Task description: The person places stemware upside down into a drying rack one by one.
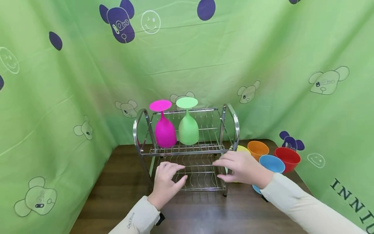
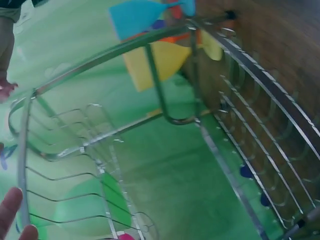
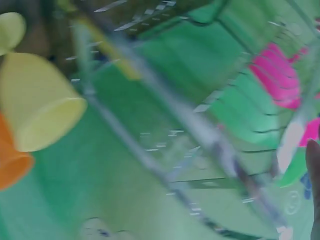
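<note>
A two-tier metal dish rack (image 1: 187, 152) stands on the dark wooden floor. On its upper tier a magenta goblet (image 1: 165, 132) and a light green goblet (image 1: 188, 130) sit upside down, side by side, feet upward. My left hand (image 1: 167, 183) hovers before the rack's lower front, thumb and fingers apart, holding nothing. By the rack's right front corner is my right hand (image 1: 241, 167), its thumb and fingers likewise spread around nothing. In the left wrist view some fingertips (image 2: 12, 207) show near a rack bar. The right wrist view is blurred, with one finger (image 3: 314, 175) at its edge.
Right of the rack several goblets stand upright: yellow (image 3: 42, 100), orange (image 1: 258, 149), blue (image 1: 272, 162) and red (image 1: 288, 158). The right forearm partly covers this group. Green printed curtains (image 1: 187, 65) enclose the back and sides. The wooden surface (image 1: 193, 211) extends in front of the rack.
</note>
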{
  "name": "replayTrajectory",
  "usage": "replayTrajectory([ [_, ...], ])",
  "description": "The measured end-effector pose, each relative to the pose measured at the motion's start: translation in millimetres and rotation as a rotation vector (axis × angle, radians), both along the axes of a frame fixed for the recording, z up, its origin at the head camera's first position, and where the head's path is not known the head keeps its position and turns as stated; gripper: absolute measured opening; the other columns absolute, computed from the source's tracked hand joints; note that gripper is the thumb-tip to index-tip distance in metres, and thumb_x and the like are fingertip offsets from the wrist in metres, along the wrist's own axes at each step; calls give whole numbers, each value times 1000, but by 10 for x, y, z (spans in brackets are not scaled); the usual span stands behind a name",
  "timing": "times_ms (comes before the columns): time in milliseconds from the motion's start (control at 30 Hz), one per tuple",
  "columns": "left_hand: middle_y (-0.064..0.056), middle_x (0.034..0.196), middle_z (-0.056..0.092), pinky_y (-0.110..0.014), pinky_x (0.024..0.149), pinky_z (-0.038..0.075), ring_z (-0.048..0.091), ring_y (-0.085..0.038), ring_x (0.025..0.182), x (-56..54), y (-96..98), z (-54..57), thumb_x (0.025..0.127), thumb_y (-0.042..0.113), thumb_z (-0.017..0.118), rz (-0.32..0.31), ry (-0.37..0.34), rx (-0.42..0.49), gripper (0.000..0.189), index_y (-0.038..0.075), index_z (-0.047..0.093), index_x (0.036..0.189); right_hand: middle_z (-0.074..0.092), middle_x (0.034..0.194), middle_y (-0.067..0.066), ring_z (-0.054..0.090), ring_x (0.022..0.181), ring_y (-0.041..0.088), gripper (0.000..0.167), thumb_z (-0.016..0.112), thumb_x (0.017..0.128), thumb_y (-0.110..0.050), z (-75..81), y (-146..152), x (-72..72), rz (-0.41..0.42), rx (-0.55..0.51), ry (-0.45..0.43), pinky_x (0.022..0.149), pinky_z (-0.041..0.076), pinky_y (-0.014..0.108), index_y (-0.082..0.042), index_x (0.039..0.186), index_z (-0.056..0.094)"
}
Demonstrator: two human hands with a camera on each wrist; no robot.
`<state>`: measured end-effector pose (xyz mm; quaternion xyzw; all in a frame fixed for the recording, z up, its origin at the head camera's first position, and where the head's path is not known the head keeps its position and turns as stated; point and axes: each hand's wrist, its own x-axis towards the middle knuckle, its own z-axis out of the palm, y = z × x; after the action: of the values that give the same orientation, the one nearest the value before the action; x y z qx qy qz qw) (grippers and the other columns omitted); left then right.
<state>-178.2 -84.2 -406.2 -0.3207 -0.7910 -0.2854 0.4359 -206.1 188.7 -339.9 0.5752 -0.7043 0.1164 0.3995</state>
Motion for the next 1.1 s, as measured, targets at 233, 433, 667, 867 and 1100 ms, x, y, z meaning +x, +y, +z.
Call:
replayTrajectory([
  [233, 2, 86, 67, -37, 80, 44, 57, -22, 87, -94, 48, -60, 69, 16, 76, -103, 177, -159, 23, 13, 71, 91, 64, 78, -4, 54, 62, 6, 40, 50, 94, -44, -596, 458, 92, -101, -86, -170, 55, 47, 15, -9, 94, 70],
  [433, 4, 84, 66, -33, 78, 45, 58, -19, 85, -186, 110, -157, 65, 21, 79, -155, 236, -246, 24, 16, 72, 88, 64, 78, -6, 58, 66, 7, 51, 49, 91, -56, -1158, 766, 168, -250, -200, -321, 61, 49, 15, -8, 94, 70],
  [667, 6, 84, 66, -30, 80, 45, 58, -16, 86, -229, 238, -315, 62, 28, 83, -175, 233, -322, 32, 18, 71, 91, 54, 73, -11, 45, 61, -1, 39, 76, 79, -43, -1537, 1084, 283, -465, -374, -500, 53, 39, 12, -7, 92, 69],
  [867, 5, 87, 67, -29, 85, 45, 59, -17, 88, -234, 355, -387, 62, 31, 85, -178, 157, -332, 38, 17, 71, 95, 55, 66, -19, 47, 56, -8, 31, 80, 56, 3, -1722, 1309, 349, -718, -697, -622, 53, 38, 8, -1, 84, 67],
  [1100, 2, 101, 69, -31, 96, 43, 59, -19, 102, -196, 433, -453, 63, 36, 86, -173, 14, -370, 48, 16, 71, 104, 48, 63, -27, 43, 56, -16, 23, 78, 71, -9, -1731, 1467, 383, -999, -959, -859, 56, 35, 4, -5, 90, 66],
])
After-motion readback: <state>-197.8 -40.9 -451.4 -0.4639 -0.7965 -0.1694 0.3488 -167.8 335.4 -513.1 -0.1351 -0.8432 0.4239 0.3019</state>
